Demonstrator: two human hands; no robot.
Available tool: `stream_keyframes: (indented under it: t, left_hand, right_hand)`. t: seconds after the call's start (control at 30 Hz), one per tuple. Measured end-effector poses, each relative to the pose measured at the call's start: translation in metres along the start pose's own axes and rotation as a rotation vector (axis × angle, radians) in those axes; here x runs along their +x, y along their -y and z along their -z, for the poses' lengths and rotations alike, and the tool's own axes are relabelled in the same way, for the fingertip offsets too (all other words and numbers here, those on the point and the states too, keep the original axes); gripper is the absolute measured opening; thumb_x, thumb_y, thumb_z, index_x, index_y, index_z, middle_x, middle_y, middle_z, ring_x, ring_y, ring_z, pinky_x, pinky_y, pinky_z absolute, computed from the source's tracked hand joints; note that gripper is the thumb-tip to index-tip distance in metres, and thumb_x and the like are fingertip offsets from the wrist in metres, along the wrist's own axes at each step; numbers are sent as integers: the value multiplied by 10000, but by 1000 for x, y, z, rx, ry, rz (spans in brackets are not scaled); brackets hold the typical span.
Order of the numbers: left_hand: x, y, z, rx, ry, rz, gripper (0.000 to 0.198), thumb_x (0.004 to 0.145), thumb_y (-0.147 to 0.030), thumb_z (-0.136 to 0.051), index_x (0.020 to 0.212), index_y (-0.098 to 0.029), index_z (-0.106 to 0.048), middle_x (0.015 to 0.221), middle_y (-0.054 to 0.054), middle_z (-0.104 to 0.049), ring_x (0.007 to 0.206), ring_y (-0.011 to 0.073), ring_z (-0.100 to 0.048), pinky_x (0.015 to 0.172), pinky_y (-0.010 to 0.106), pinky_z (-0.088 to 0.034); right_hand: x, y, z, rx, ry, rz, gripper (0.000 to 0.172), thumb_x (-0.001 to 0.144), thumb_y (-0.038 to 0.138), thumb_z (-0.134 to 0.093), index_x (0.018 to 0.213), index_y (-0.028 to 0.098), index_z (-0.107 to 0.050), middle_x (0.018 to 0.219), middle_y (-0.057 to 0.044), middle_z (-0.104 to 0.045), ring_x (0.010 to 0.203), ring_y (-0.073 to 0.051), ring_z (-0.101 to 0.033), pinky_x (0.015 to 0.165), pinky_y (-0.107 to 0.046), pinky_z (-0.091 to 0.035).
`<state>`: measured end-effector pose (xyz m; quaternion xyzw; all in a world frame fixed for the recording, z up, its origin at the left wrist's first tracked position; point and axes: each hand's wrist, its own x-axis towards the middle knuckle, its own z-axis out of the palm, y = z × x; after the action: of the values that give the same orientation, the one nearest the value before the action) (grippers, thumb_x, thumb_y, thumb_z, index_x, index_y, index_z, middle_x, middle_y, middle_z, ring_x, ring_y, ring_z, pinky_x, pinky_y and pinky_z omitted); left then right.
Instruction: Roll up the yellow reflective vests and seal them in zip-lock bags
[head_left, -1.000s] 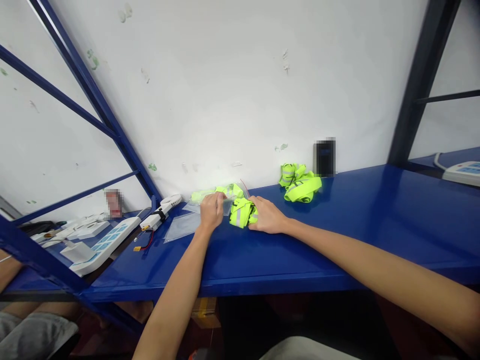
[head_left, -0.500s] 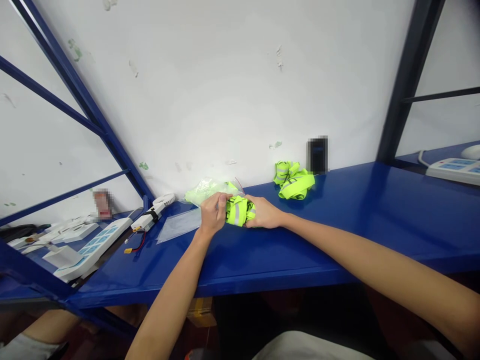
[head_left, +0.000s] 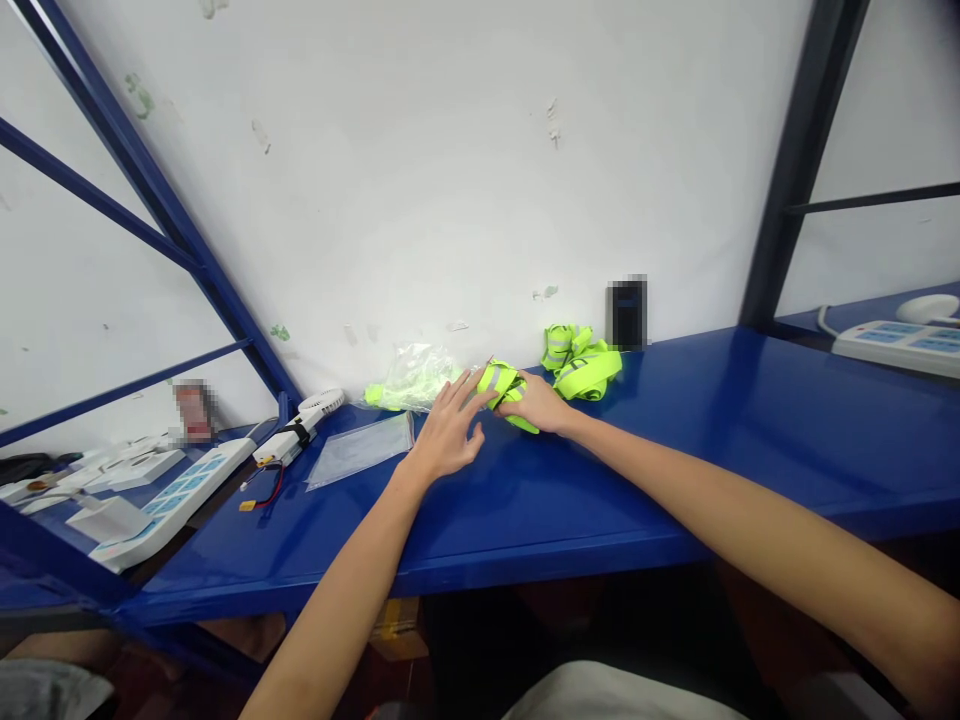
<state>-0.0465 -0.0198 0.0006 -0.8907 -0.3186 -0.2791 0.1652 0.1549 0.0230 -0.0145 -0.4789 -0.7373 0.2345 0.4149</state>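
Left hand [head_left: 448, 432] splayed, formerly curled; right hand [head_left: 541, 404] gripping neon strap bundle [head_left: 498, 377]

A blue table [head_left: 712, 400] meets a scuffed white wall [head_left: 420, 180].

Near mid-frame, our left hand [head_left: 448, 440] is loosely splayed, our right hand [head_left: 541, 405] curled; our left forearm [head_left: 352, 580] slants from the bottom edge, our right forearm [head_left: 720, 500] from lower right.
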Motion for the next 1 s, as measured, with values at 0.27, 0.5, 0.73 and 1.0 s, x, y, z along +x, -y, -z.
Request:
stream_keyframes:
  t: [0.27,0.5,0.73,1.0]
  left_hand:
    - [-6,21,-1,-74,-86,-29,574,876,-127,-482,1425,-264,-384,1474,84,-430,1334,217,-451,1078,401,-448]
    - [-10,27,-1,-56,-206,-68,647,779,-282,-654,1388,-235,-440,1371,128,-511,1261,279,-513,1032,457,-481]
    - [-5,21,-14,58,-174,-93,782,829,-251,-606,1506,-193,-218,1402,181,-433,1323,307,-420,1061,496,-438]
    - [-7,26,-14,218,-168,-12,602,846,-292,-607,1416,-262,-416,1479,160,-382,1412,372,-282,1077,589,-331]
  right_hand:
    - [-2,-1,6,-218,20,91,574,606,369,-768,1101,167,-557,1004,-85,-686,859,-234,-641,687,-276,-440]
    - [-4,-1,7,-296,53,190,527,608,370,-767,1042,180,-535,985,-86,-674,832,-231,-637,665,-268,-416]
    - [-3,0,10,-217,51,124,534,615,368,-764,1062,184,-537,982,-63,-679,834,-223,-634,671,-266,-421]
    - [-1,-2,14,-326,99,182,542,603,382,-770,1039,172,-526,973,-81,-672,817,-241,-639,652,-275,-422]
